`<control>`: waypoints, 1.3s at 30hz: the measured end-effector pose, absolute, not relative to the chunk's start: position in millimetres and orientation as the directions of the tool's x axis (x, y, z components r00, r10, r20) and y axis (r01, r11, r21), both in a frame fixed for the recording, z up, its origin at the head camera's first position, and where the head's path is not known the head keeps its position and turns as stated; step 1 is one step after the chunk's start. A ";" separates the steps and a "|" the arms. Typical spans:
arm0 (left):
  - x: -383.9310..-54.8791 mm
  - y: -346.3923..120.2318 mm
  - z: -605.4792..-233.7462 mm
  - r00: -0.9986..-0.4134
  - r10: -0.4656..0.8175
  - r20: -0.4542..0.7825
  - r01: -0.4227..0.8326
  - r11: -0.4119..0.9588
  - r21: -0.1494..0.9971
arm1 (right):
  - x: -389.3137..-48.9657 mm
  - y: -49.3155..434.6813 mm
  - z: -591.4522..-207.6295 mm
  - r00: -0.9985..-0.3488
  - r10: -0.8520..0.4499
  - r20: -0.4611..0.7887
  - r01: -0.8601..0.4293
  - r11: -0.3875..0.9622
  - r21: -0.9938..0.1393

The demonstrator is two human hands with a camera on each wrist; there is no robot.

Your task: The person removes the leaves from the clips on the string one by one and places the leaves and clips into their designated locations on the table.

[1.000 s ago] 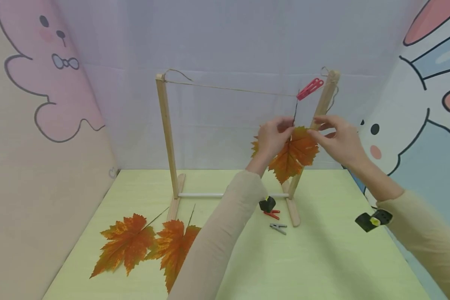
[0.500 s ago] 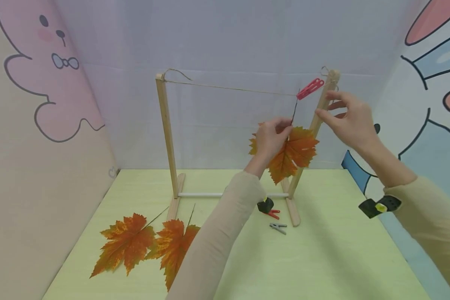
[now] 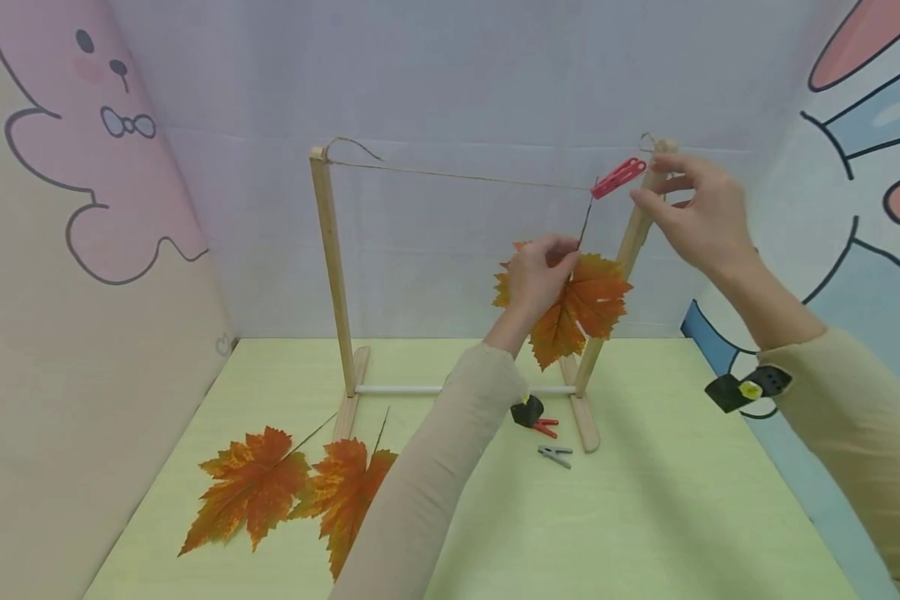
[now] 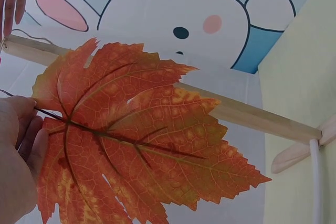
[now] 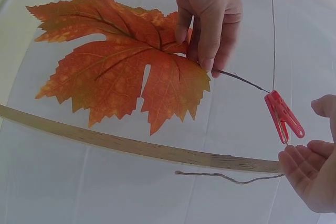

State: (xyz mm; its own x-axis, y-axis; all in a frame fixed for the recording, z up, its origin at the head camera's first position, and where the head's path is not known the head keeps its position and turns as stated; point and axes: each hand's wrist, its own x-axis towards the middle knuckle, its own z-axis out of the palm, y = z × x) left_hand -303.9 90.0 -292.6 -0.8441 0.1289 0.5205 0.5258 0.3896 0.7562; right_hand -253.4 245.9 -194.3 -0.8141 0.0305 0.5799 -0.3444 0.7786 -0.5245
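Observation:
An orange artificial maple leaf (image 3: 592,302) hangs at the right of a twine line (image 3: 457,175), its dark stem clipped by a red clothespin (image 3: 618,177). My left hand (image 3: 536,275) pinches the stem close to the leaf blade; in the left wrist view the blade (image 4: 142,124) spreads out beyond the fingers. By the top of the right wooden post (image 3: 633,233), my right hand (image 3: 705,212) is raised with loosely bent fingers and grips nothing. Its fingertips are close to the handle end of the clothespin (image 5: 284,117) in the right wrist view; whether they touch it or the twine, I cannot tell.
Two more maple leaves, one at the far left (image 3: 251,487) and one partly behind my left sleeve (image 3: 348,492), lie on the table. A grey clothespin (image 3: 555,455) and a red one (image 3: 546,428) lie near the stand's right foot (image 3: 587,425). A white bar (image 3: 397,390) joins the posts low down.
My right hand has left the leaf's edge and risen to the top of the right post, near the clothespin. The left hand still pinches the stem and has drifted slightly left with the leaf.

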 end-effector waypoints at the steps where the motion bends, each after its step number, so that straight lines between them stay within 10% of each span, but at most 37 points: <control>1: -303.7 89.8 -292.7 -0.845 0.129 0.519 0.524 0.391 0.757 | -254.7 245.6 -193.8 -0.815 0.032 0.579 -0.343 0.777 -0.527; 39: -300.6 85.1 -293.2 -0.817 0.163 0.553 0.571 0.358 0.739 | -269.0 237.3 -190.0 -0.846 0.028 0.533 -0.320 0.773 -0.548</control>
